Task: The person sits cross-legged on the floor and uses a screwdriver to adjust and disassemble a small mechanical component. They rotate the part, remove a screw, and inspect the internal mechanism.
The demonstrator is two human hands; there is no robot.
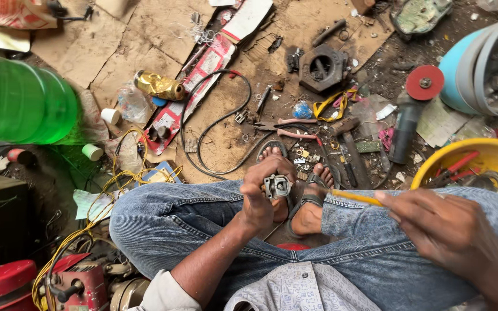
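Observation:
My left hand (260,193) grips a small grey metal part (277,186) with openings, held above my crossed feet in sandals. My right hand (442,227) holds a thin tool with a yellow handle (355,197), its tip pointing left toward the metal part, stopping just short of it. Both hands hover over my lap in blue jeans (185,222).
Cardboard sheets (162,34) cover the ground. On them lie pliers with pink handles (295,128), a black cable (214,124), an angle grinder with a red disc (413,109), a dark metal housing (323,68). A green bottle (21,101) left, a yellow bowl (491,158) right.

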